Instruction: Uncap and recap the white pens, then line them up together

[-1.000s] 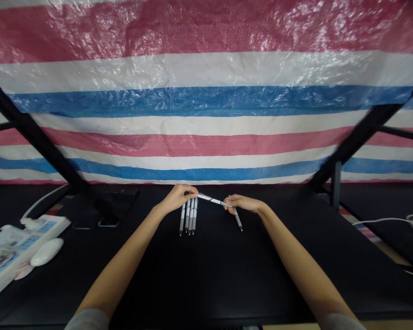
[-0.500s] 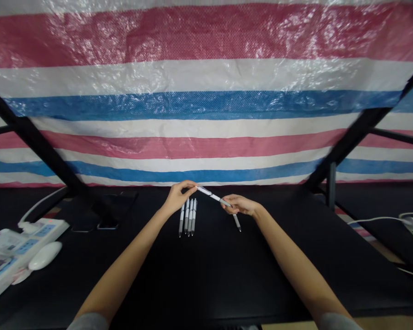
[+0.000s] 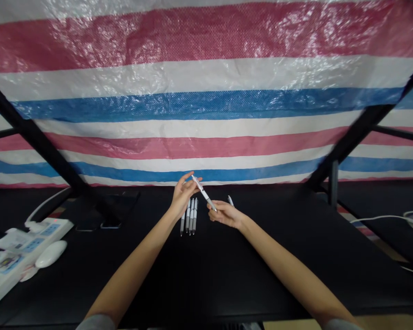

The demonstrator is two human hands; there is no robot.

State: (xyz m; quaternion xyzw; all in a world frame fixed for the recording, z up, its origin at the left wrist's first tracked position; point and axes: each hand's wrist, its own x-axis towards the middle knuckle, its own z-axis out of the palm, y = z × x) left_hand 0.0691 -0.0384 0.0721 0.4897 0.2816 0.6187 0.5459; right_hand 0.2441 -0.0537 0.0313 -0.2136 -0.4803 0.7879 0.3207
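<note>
Now the right hand (image 3: 225, 214) pinches a white pen (image 3: 203, 192), left hand (image 3: 183, 195) open beside it.

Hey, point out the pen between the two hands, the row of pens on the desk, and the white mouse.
Pen (image 3: 203, 192): head view, on its white barrel.
Row of pens (image 3: 192, 216): head view, on the barrel of a middle pen.
White mouse (image 3: 50, 254): head view, on its top shell.
</note>
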